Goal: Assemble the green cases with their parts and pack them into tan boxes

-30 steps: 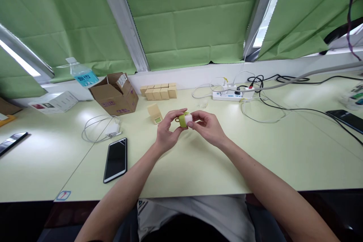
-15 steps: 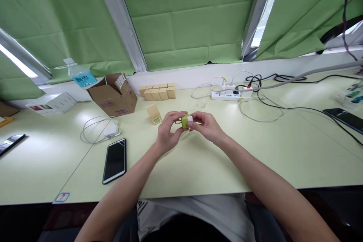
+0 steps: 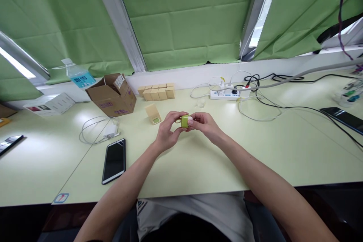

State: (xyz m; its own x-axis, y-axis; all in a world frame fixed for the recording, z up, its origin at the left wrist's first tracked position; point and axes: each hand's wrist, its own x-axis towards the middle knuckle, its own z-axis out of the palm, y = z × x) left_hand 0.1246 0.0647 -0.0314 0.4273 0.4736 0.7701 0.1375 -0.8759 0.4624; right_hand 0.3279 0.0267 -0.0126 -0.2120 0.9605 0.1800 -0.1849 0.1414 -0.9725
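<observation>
Above the middle of the table I hold a small glossy green case (image 3: pixel 184 121) between both hands. My left hand (image 3: pixel 168 133) grips its left side, thumb below and fingers above. A thin loop sticks out at that side, between the fingers and thumb. At the right end of the green case shows a white piece (image 3: pixel 190 120). My right hand (image 3: pixel 208 125) pinches that white piece between thumb and fingers. The fingers partly hide both parts, so their exact kind is unclear. Left of my hands stands a small opened cardboard box (image 3: pixel 153 114) with a greenish label or window.
Several small cardboard boxes (image 3: pixel 158 93) stand by the wall, beside a larger open carton (image 3: pixel 112 96). A phone (image 3: pixel 114 161) and a white charger with cable (image 3: pixel 110 130) lie at left. A power strip (image 3: pixel 221 95) with tangled cables sits at back right, near another phone (image 3: pixel 343 118).
Both hands keep their grip on the green case and white piece. The case is turned slightly between the fingers. The whole view has shifted a little.
</observation>
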